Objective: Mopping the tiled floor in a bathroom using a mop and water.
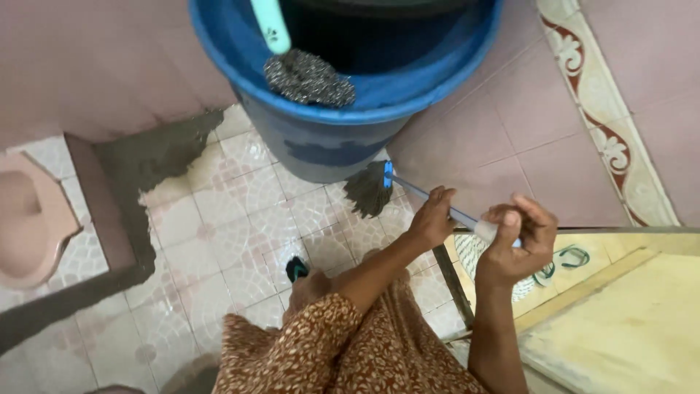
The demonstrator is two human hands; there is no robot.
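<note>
My left hand (432, 219) grips the thin light-blue handle of a floor brush (372, 188) partway along the shaft. My right hand (519, 237) holds the white upper end of the same handle. The brush's dark bristle head rests on the patterned tile floor (219, 233), right at the foot of a large blue bucket (328, 142). A steel-wool scourer (310, 77) with a pale green handle lies on the bucket's rim. My foot in a dark sandal (296, 269) stands on the tiles below the brush.
A pink squat toilet (29, 219) sits at the left, edged by a grey cement strip (124, 211). Pink wall tiles with a patterned border (598, 109) rise at the right. A metal door frame (452, 281), a mat and sandals (565, 259) lie at the lower right.
</note>
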